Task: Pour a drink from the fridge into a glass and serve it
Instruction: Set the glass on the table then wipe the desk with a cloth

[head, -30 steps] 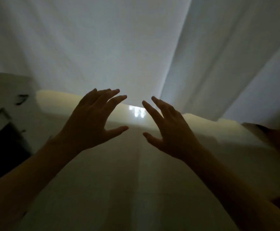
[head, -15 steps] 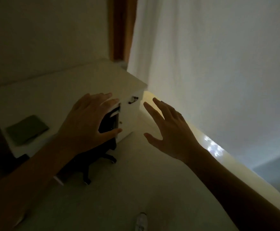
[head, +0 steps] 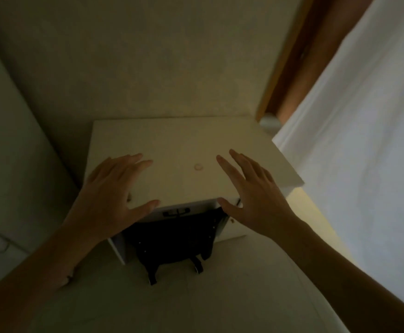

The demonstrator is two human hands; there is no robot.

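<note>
Dimly lit frame; detail is limited. We hold both hands out in front of us, palms down, above a white desk point(head: 179, 140). Our left hand point(head: 109, 188) is spread, fingers apart and thumb pointing right, holding nothing. Our right hand point(head: 253, 195) is likewise spread and holds nothing, thumb pointing left. We cannot tell whether either palm touches the desktop or hovers over it; the thumbs appear level with the front edge.

Between the hands, on the desktop, lies a small pale ring point(head: 198, 166), well apart from both. We cannot tell what it is.

Under the desk's front edge a black chair point(head: 174, 243) is pushed in, with two of its legs sticking out onto the pale floor point(head: 196, 304). A dark handle point(head: 175, 211) shows on the desk's front just above the chair.

Behind the desk we note a plain wall point(head: 148, 56). To the right hangs a white curtain point(head: 364, 140), brighter than the rest of the scene, with a brown wooden frame point(head: 290, 63) running along its left side. At the left edge stands a pale upright surface point(head: 9, 152); we cannot identify it.

Fridge, drink and glass: none in view at this moment.
</note>
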